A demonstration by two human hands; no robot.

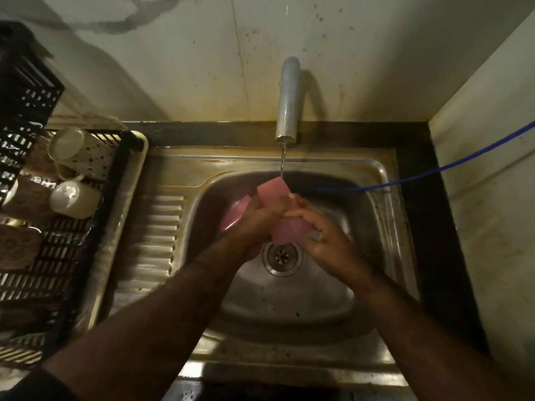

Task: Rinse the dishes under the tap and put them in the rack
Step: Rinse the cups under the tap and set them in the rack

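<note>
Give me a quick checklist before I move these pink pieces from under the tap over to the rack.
1. Water running from the tap: ok, a thin stream falls onto the pink pieces.
2. Left hand grip: ok, fingers curled round a pink piece.
3. Right hand grip: ok, holds another pink piece.
4. Rinsed clean: cannot tell, the picture is blurred.
5. Free room in the rack: ok, open slots below the two cups.
6. Blue hose clear of the path: ok, it lies on the other side of the sink.

Cups [73, 183] crowd the rack's [49, 256] far end; its near end lies open.
</note>
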